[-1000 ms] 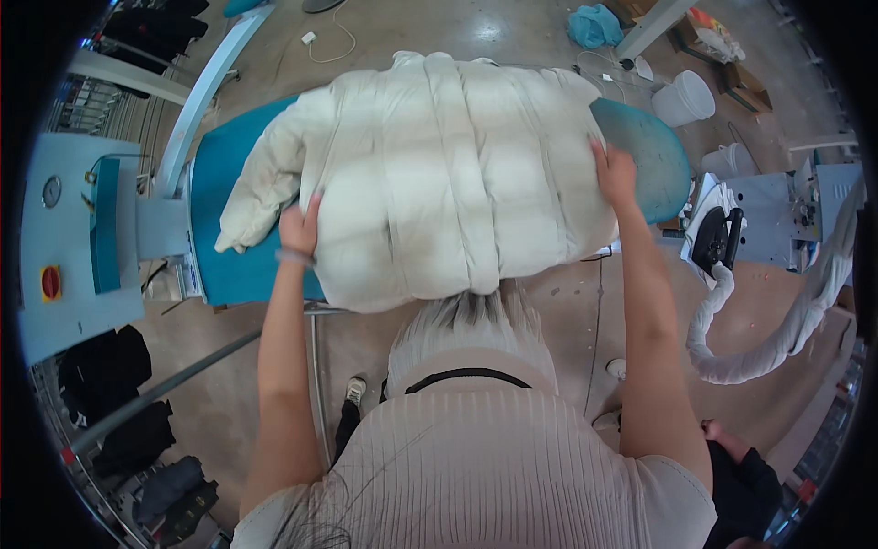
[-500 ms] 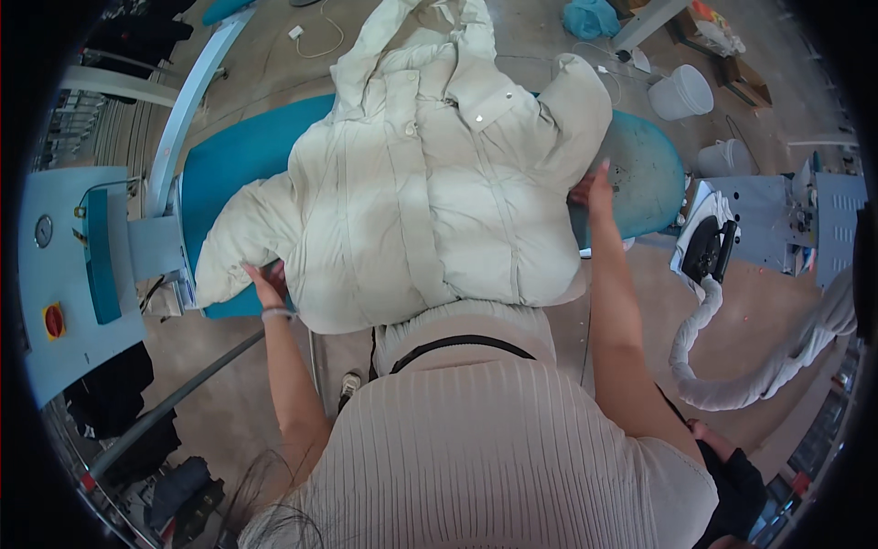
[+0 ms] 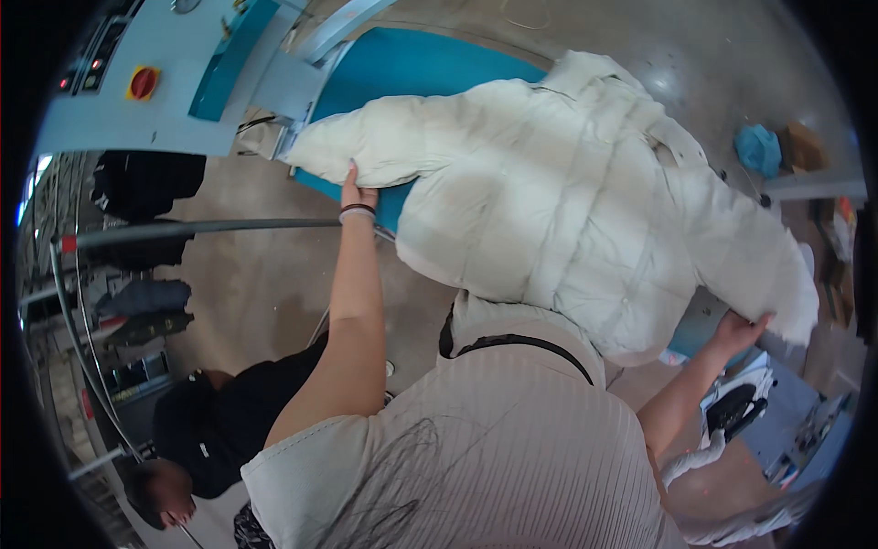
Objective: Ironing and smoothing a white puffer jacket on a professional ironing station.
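A cream puffer jacket (image 3: 549, 201) is spread over a teal ironing board (image 3: 412, 69), both sleeves stretched out sideways and its hem toward me. My left hand (image 3: 358, 192) grips the lower edge of the left sleeve, thumb on top and the other fingers partly under the fabric. At the far end of the other sleeve, my right hand (image 3: 739, 335) holds the edge near the cuff; some of its fingers are hidden behind the cloth.
A steam iron (image 3: 732, 412) with a wrapped hose rests to the right. On the left are a control cabinet (image 3: 174, 82) with a red knob, a metal rail (image 3: 210, 231) and dark garments (image 3: 146, 183). A person in black (image 3: 247, 412) is behind at lower left.
The right sleeve, bent up before, now extends outward with my right hand at its end. The jacket's upper part has come down flatter. My view has turned, and a person shows at lower left.
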### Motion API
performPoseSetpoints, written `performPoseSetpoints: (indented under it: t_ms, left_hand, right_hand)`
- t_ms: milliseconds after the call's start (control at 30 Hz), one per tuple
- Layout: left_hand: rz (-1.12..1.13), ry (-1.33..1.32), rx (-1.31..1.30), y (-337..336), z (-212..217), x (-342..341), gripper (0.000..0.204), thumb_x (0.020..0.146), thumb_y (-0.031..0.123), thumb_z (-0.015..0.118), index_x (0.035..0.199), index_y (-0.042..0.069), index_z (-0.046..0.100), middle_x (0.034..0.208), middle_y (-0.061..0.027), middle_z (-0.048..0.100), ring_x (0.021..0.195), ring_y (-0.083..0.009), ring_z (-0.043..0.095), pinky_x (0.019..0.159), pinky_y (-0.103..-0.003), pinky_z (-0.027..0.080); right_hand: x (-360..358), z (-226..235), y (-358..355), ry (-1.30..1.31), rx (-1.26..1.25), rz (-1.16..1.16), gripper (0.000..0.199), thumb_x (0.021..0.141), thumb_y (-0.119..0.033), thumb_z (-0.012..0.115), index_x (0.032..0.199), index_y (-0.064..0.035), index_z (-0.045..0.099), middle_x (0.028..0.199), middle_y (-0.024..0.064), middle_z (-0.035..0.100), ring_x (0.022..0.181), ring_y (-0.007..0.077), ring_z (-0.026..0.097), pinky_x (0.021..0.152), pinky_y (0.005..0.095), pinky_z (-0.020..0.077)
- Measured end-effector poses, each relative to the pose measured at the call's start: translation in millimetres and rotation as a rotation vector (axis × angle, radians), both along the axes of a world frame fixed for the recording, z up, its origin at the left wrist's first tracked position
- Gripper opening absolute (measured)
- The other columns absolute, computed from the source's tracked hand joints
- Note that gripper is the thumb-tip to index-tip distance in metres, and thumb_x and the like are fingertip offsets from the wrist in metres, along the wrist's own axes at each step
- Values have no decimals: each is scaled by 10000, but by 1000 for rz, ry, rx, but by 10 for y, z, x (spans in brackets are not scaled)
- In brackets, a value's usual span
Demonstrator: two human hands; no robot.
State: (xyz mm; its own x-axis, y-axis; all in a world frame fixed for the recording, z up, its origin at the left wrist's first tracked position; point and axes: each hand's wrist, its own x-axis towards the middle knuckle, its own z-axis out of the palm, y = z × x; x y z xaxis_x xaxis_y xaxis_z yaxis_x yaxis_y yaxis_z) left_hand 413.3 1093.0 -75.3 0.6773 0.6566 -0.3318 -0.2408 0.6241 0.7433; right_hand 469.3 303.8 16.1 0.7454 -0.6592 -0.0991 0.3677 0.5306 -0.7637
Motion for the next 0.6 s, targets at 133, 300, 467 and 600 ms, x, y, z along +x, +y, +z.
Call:
performPoseSetpoints:
  t_ms: [133,300,467,600]
  left_hand:
    - [8,-55,-186,26,451,21,524,929,345,576,1353,69,439,1345,-115,515,1235,-298,492,1021,-481,421]
    - [15,-28,218,313,704,-51,589,964,440,472,1417,82,351,1415,-88,448,1270,-289,456,1056,-471,376]
    - [-79,-196,339,178,1127,69,682,960,537,384,1463,91,267,1486,-89,345,1344,-284,353,1114,-466,279]
    - [-188,-334,233,-14,1330,26,729,954,589,312,1480,92,225,1520,-93,279,1387,-291,272,1145,-465,207]
  right_hand:
    - [-20,31,-365,44,83,215,630,892,-347,600,1378,-5,390,1389,129,466,1221,313,491,1020,422,405]
    - [416,171,333,152,-1075,76,439,886,-215,638,1251,13,546,1262,152,576,1149,272,558,997,404,422]
    - [-184,624,2593,53,-1898,823,514,765,-77,685,1263,-72,559,1031,189,575,933,366,552,857,424,452]
    - [-352,140,2715,-95,-1931,901,521,753,-75,669,1262,-107,562,1103,137,552,998,313,536,875,398,443]
